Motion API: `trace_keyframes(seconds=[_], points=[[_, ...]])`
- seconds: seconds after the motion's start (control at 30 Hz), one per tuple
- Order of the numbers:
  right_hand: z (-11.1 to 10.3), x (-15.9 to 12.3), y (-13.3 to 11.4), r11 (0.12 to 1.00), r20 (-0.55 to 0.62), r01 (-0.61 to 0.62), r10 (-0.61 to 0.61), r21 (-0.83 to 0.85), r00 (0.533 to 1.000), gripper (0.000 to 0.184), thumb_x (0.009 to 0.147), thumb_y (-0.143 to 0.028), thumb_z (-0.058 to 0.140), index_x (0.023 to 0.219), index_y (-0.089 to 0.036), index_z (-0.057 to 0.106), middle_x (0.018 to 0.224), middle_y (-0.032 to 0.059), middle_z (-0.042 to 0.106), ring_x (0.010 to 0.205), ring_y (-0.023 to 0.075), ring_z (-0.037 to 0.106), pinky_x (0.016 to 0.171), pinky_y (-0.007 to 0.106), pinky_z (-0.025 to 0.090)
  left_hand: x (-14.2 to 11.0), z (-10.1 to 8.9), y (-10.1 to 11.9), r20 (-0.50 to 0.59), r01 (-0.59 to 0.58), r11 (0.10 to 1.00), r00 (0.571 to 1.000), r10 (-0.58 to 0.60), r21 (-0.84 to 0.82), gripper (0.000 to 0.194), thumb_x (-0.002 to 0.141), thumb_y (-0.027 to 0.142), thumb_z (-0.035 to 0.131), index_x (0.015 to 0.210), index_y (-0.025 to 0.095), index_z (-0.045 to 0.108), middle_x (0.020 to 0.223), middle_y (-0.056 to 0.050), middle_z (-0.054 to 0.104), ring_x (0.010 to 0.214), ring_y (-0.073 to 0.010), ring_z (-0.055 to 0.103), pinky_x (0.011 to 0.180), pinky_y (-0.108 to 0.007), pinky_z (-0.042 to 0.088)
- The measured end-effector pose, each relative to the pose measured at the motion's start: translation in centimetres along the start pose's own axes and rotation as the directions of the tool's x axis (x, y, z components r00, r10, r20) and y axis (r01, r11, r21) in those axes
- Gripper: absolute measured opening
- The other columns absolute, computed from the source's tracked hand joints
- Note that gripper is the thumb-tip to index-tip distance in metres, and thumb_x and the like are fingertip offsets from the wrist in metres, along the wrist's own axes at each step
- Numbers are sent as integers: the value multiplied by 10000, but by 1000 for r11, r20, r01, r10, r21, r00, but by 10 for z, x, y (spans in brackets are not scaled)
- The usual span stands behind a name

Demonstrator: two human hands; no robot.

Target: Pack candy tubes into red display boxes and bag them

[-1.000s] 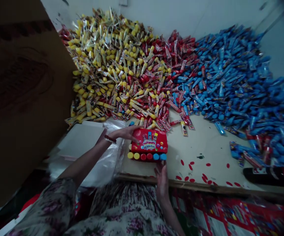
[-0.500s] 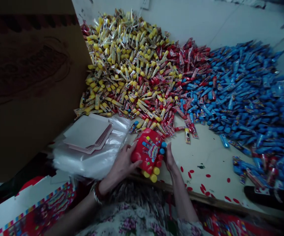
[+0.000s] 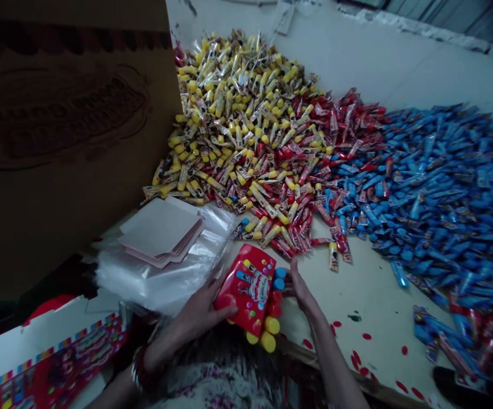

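Note:
A red printed card [image 3: 248, 287] lies over several capped tubes, and my left hand [image 3: 206, 309] grips the bundle from the left with its thumb on the card's face. From the right side of the card stick out blue caps [image 3: 279, 278], red caps [image 3: 275, 304] and yellow caps [image 3: 268, 339]. My right hand [image 3: 301, 288] is beside the blue caps, thumb stretched up and apart, fingers bent against the cap ends. The tubes' bodies are hidden by the card. Left of the bundle, pale cards [image 3: 161, 227] are stacked on clear plastic bags [image 3: 152, 287].
Wrapped yellow tubes [image 3: 229, 108], red tubes [image 3: 344, 119] and blue tubes [image 3: 434, 170] are heaped against the wall. A large cardboard box [image 3: 71, 216] stands at left, with a printed carton [image 3: 58, 363] below. Red oval bits [image 3: 356, 358] lie on the table [image 3: 331, 295].
The bundle and both hands sit lower in view, and the whole scene has shifted down and mostly right as the camera turned. The left hand keeps its grip on the bundle.

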State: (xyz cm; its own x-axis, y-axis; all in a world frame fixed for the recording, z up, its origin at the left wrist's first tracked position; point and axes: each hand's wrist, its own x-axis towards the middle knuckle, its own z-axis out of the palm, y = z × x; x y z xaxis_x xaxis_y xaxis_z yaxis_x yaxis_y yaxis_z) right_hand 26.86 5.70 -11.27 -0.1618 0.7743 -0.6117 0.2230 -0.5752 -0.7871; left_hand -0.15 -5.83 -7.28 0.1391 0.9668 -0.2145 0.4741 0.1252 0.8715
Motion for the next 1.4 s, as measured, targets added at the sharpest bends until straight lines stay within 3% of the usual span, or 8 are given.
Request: trace_keyframes(seconds=[0.23, 0.37, 0.43, 0.53, 0.67, 1.1, 1.3, 1.4], points=[[6, 73, -34, 996, 122, 92, -88, -21, 989, 687, 872, -711, 259, 984, -195, 699, 1109, 115, 682, 914, 208, 650, 816, 347, 501, -5, -5, -3, 9, 0, 998, 1000, 0, 66, 939, 713, 631, 646, 1483, 278, 239, 1507, -114, 325, 1342, -337, 352, 1087, -489, 321], [17, 100, -52, 973, 111, 196, -183, -123, 977, 516, 843, -624, 461, 998, -190, 691, 1094, 112, 679, 773, 179, 665, 669, 288, 536, -8, -31, -42, -293, 58, 987, 956, -13, 148, 498, 837, 479, 578, 1261, 221, 541, 1205, -115, 591, 1095, -269, 552, 937, -437, 450], [18, 101, -60, 954, 111, 223, -204, -199, 973, 417, 781, -547, 601, 945, -176, 698, 988, 95, 698, 657, 157, 638, 556, 252, 507, -11, -45, -73, -424, 110, 948, 905, 29, 299, 348, 805, 360, 638, 1115, 202, 626, 1136, -107, 614, 1072, -275, 543, 934, -449, 437], [15, 91, -73, 941, 92, 247, -231, -233, 969, 373, 731, -475, 680, 946, -171, 702, 852, 60, 704, 610, 142, 609, 499, 224, 462, -12, -59, -114, -422, 40, 936, 899, 119, 350, 202, 745, 224, 670, 946, 212, 683, 1059, -76, 650, 1009, -245, 557, 904, -402, 450], [12, 66, -97, 863, 133, 395, -372, -315, 919, 451, 761, -503, 641, 1058, -167, 689, 885, 66, 714, 702, 168, 635, 574, 255, 498, -3, -75, -131, -415, -22, 964, 900, 134, 264, 172, 825, 248, 529, 742, 174, 661, 805, -68, 664, 815, -184, 597, 766, -298, 473], [91, -20, -176, 472, 511, 783, -594, -404, 622, 306, 883, -358, 546, 1101, -195, 684, 1064, 54, 696, 927, 186, 636, 803, 306, 495, 68, -151, -60, -292, 35, 966, 955, 43, 257, 309, 780, 389, 455, 593, 167, 561, 513, 14, 532, 510, -119, 463, 507, -218, 327], [140, -29, -186, 108, 676, 948, -678, -298, 290, 752, 746, -379, 722, 1402, -189, 405, 1408, 127, 459, 1287, 260, 418, 1068, 422, 346, 57, -173, 5, -216, -35, 994, 975, 57, 105, 367, 818, 489, 485, 668, 161, 555, 478, 54, 415, 437, -83, 379, 441, -197, 284], [168, -28, -189, 67, 621, 953, -745, -296, 245, 803, 737, -358, 720, 1421, -184, 337, 1351, 131, 496, 1236, 258, 459, 1036, 401, 367, 55, -182, 46, -53, -126, 991, 990, 128, 44, 380, 813, 501, 525, 645, 160, 530, 467, 64, 370, 414, -67, 323, 418, -194, 260]])
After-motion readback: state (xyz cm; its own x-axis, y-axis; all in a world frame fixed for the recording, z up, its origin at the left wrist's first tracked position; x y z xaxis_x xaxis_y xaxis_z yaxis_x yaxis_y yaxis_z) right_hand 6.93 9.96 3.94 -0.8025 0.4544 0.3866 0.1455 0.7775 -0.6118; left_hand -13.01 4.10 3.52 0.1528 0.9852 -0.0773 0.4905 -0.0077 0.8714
